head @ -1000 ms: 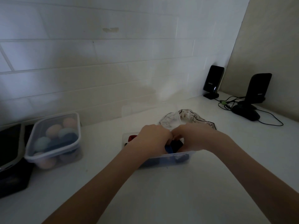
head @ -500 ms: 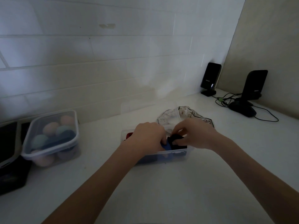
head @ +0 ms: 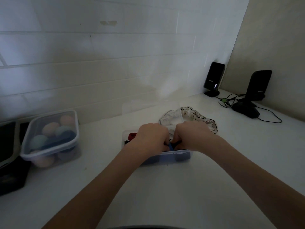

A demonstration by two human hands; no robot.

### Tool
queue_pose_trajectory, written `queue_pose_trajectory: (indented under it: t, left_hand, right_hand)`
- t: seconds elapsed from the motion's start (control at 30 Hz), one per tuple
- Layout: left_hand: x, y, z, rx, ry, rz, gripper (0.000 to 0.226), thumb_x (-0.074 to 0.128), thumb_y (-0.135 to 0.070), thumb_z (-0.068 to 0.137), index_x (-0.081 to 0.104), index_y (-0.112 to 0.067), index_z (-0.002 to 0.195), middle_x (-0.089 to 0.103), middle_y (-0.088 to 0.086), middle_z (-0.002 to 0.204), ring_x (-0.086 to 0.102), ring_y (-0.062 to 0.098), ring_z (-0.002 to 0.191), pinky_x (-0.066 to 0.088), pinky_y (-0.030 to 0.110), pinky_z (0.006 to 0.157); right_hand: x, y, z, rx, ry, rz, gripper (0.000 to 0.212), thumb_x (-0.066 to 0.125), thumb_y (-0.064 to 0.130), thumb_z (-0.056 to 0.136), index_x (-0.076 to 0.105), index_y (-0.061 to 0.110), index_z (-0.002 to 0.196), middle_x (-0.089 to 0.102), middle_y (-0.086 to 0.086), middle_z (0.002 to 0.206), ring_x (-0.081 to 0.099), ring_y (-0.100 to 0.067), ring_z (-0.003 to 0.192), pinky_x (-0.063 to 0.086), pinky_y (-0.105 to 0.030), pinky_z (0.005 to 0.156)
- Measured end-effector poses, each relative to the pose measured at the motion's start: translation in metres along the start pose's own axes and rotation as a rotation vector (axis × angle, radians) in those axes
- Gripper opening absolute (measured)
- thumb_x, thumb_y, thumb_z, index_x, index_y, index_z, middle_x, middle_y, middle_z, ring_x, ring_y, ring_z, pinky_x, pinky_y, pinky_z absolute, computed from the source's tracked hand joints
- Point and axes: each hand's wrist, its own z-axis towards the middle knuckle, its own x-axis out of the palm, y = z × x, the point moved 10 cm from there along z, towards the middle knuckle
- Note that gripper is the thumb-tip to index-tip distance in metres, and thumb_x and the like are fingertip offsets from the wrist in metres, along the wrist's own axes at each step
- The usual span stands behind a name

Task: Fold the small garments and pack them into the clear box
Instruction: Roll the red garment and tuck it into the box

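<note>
A small clear box [head: 179, 155] sits on the white counter in front of me. Inside it a dark red folded garment [head: 132, 136] shows at the left, and a blue and dark garment [head: 172, 146] lies in the middle. My left hand [head: 152, 137] and my right hand [head: 191, 138] are both curled down into the box, knuckles up, fingers pressed on the blue and dark garment between them. Just behind the box lies a pale printed garment with dark trim [head: 194, 115], with the clear lid [head: 151, 107] leaning near the wall.
A lidded clear box of pastel rolled items [head: 51, 138] stands at the left, beside a dark device [head: 8, 146] at the edge. Two black speakers [head: 213, 79] [head: 258, 85], a mouse [head: 245, 110] and cables occupy the back right corner. Tiled wall runs behind.
My right hand has come back down and closer to my left hand, its fingers pushing into the box again. The left hand stays curled in the box.
</note>
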Motion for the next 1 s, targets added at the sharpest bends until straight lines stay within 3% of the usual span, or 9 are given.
queue_pose_trajectory:
  t: [0.1, 0.2, 0.3, 0.43, 0.63, 0.73, 0.83, 0.93, 1.0]
  left_hand:
    - [-0.007, 0.002, -0.006, 0.052, -0.035, -0.115, 0.021, 0.064, -0.027, 0.082, 0.073, -0.027, 0.101, 0.074, 0.002, 0.098, 0.065, 0.021, 0.09, 0.05, 0.029, 0.075]
    - [-0.023, 0.021, -0.021, 0.052, -0.121, -0.428, 0.021, 0.07, -0.012, 0.077, 0.076, -0.02, 0.095, 0.076, -0.001, 0.093, 0.066, 0.005, 0.081, 0.051, 0.013, 0.077]
    - [-0.037, 0.052, -0.038, -0.014, -0.287, -0.634, 0.021, 0.073, -0.005, 0.073, 0.077, -0.019, 0.09, 0.076, 0.001, 0.086, 0.065, 0.002, 0.078, 0.048, 0.005, 0.071]
    - [-0.04, 0.081, -0.051, -0.128, -0.412, -0.542, 0.022, 0.076, -0.008, 0.071, 0.075, -0.022, 0.088, 0.068, -0.004, 0.086, 0.061, 0.009, 0.075, 0.047, 0.013, 0.064]
    - [-0.019, 0.078, -0.052, -0.17, -0.183, -0.261, 0.028, 0.075, -0.027, 0.071, 0.071, -0.023, 0.099, 0.07, -0.001, 0.093, 0.063, 0.019, 0.087, 0.052, 0.036, 0.081]
    - [-0.013, 0.08, -0.053, -0.207, -0.108, -0.133, 0.033, 0.072, -0.03, 0.071, 0.066, -0.027, 0.103, 0.069, -0.002, 0.097, 0.062, 0.018, 0.088, 0.051, 0.032, 0.08]
    - [-0.005, 0.079, -0.048, -0.231, -0.044, -0.072, 0.041, 0.069, -0.031, 0.073, 0.058, -0.026, 0.112, 0.068, -0.002, 0.107, 0.061, 0.02, 0.097, 0.045, 0.029, 0.081]
    - [-0.002, 0.079, -0.045, -0.203, 0.017, -0.117, 0.045, 0.071, -0.03, 0.073, 0.053, -0.026, 0.113, 0.068, -0.001, 0.11, 0.06, 0.02, 0.098, 0.047, 0.031, 0.084]
    - [-0.005, 0.084, -0.047, -0.184, 0.018, -0.266, 0.046, 0.076, -0.024, 0.069, 0.057, -0.025, 0.111, 0.068, -0.003, 0.106, 0.06, 0.015, 0.093, 0.049, 0.029, 0.083]
  right_hand:
    - [0.001, -0.002, -0.001, -0.059, 0.001, 0.1, 0.026, 0.066, 0.039, 0.075, 0.07, 0.041, 0.1, 0.071, 0.006, 0.094, 0.059, -0.018, 0.079, 0.04, -0.025, 0.061]
    - [0.002, -0.018, -0.008, -0.064, 0.008, 0.343, 0.027, 0.072, 0.038, 0.076, 0.069, 0.045, 0.102, 0.072, 0.018, 0.1, 0.064, -0.005, 0.093, 0.051, -0.026, 0.076]
    - [-0.011, -0.039, -0.012, -0.012, -0.151, 0.543, 0.016, 0.073, 0.03, 0.077, 0.074, 0.038, 0.091, 0.072, 0.02, 0.091, 0.062, 0.008, 0.081, 0.052, -0.024, 0.074]
    - [-0.043, -0.024, -0.017, -0.119, -0.391, 0.726, 0.014, 0.073, 0.015, 0.078, 0.077, 0.022, 0.089, 0.068, 0.016, 0.078, 0.058, 0.012, 0.065, 0.044, -0.005, 0.064]
    - [-0.021, 0.059, 0.01, -0.29, -0.081, 0.511, 0.033, 0.074, 0.029, 0.077, 0.07, 0.018, 0.109, 0.072, -0.001, 0.103, 0.064, -0.013, 0.088, 0.054, -0.029, 0.083]
    - [-0.009, 0.075, 0.016, -0.283, -0.035, 0.296, 0.033, 0.07, 0.034, 0.078, 0.07, 0.023, 0.109, 0.07, -0.002, 0.104, 0.061, -0.02, 0.093, 0.048, -0.032, 0.081]
    - [-0.003, 0.082, 0.021, -0.259, 0.006, 0.136, 0.036, 0.063, 0.039, 0.081, 0.065, 0.025, 0.114, 0.067, -0.002, 0.112, 0.057, -0.024, 0.106, 0.036, -0.038, 0.093]
    - [-0.006, 0.082, 0.021, -0.274, 0.057, 0.136, 0.04, 0.066, 0.04, 0.08, 0.063, 0.023, 0.116, 0.067, 0.0, 0.114, 0.058, -0.021, 0.107, 0.035, -0.039, 0.094]
    - [-0.011, 0.076, 0.019, -0.306, 0.076, 0.279, 0.038, 0.071, 0.034, 0.078, 0.067, 0.023, 0.114, 0.069, 0.004, 0.113, 0.06, -0.014, 0.098, 0.043, -0.03, 0.086]
